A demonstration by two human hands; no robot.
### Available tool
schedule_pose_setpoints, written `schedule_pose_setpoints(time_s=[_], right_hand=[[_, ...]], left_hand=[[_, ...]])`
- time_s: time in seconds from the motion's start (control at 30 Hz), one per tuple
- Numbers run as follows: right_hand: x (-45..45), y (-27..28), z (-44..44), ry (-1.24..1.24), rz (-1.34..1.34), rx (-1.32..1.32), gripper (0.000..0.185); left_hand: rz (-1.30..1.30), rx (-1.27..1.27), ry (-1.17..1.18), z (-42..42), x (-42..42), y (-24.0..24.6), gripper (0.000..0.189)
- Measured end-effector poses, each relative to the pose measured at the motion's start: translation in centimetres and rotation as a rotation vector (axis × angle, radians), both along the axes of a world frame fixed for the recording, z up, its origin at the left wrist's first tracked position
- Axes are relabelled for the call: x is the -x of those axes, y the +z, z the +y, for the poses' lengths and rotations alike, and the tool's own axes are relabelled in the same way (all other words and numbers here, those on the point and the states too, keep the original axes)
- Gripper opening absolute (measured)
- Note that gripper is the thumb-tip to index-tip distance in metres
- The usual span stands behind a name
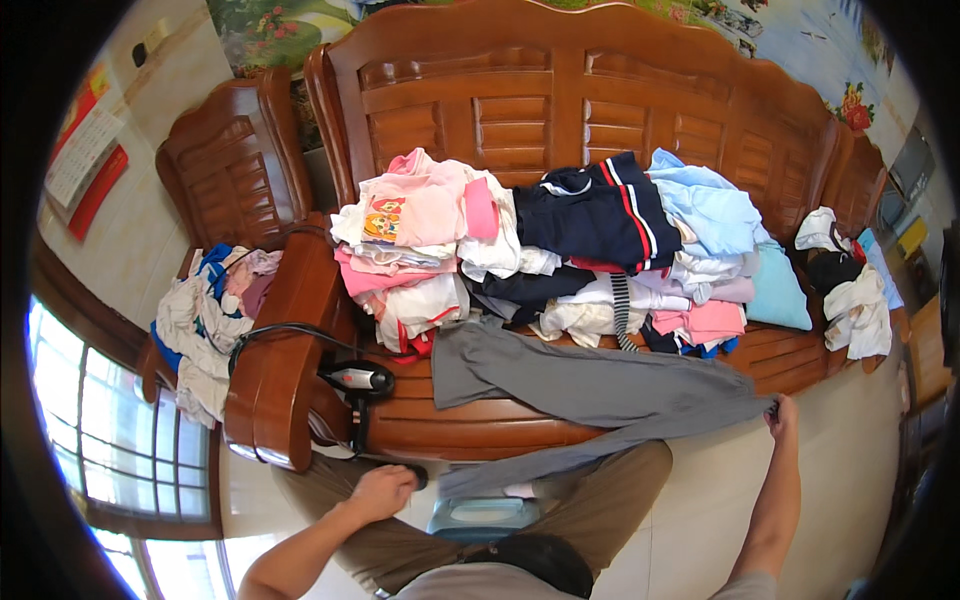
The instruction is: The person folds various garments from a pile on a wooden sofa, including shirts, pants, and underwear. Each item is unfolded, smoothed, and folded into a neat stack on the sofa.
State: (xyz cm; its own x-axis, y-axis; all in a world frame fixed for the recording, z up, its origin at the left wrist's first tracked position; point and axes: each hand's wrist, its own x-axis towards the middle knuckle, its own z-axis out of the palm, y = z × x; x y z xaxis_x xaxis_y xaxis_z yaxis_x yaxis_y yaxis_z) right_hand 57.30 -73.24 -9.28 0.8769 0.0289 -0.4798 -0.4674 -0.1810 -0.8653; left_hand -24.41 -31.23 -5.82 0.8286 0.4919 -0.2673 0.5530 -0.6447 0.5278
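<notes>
My right hand (pixel 784 418) grips one end of a pair of grey trousers (pixel 592 375) at the right, off the front of the bench. One leg of the trousers lies along the wooden seat. The other leg hangs below the seat edge across my lap, its end blurred. Over my left knee is my left hand (pixel 384 491), its fingers turned away from view, apart from the trousers. Whether it holds anything is hidden. A dark rounded thing (pixel 416 476) shows just beyond its fingers.
Stacked clothes (pixel 420 202), with navy garments (pixel 592 217) among them, cover the back of a wooden bench (pixel 480 431). A hair dryer (pixel 360 379) and its cord rest by the left armrest (pixel 274 352). More clothes (pixel 202 322) lie further left. A blue plastic stool (pixel 480 529) stands between my legs.
</notes>
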Motion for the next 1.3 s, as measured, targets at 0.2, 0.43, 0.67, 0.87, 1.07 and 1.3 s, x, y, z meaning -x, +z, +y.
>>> schedule_pose_setpoints(time_s=[0.2,0.43,0.67,0.87,1.07,1.3], right_hand=[[-0.8,0.8,1.0,-0.014,-0.013,0.120,0.006],[1.4,5.3,2.1,0.054,-0.125,0.054,0.015],[2.9,6.4,1.8,0.089,-0.152,0.022,0.026],[2.3,2.7,-0.1,0.016,-0.122,0.036,0.017],[0.2,0.0,-1.2,0.021,-0.073,0.052,0.011],[-4.8,-2.3,1.9,-0.130,-0.067,-0.031,0.015]], left_hand=[[-0.023,0.097,-0.140,-8.3,-14.5,-8.8,0.071],[-0.245,0.045,0.015,-11.7,-28.4,-10.7,0.061],[-0.283,0.438,0.228,-10.0,-33.2,-10.3,0.034],[0.050,0.225,-0.298,-7.6,-24.6,-5.5,0.037],[0.442,0.015,-0.232,-0.6,-15.7,-2.0,0.038],[0.076,0.037,0.193,14.4,-12.3,1.7,0.027]])
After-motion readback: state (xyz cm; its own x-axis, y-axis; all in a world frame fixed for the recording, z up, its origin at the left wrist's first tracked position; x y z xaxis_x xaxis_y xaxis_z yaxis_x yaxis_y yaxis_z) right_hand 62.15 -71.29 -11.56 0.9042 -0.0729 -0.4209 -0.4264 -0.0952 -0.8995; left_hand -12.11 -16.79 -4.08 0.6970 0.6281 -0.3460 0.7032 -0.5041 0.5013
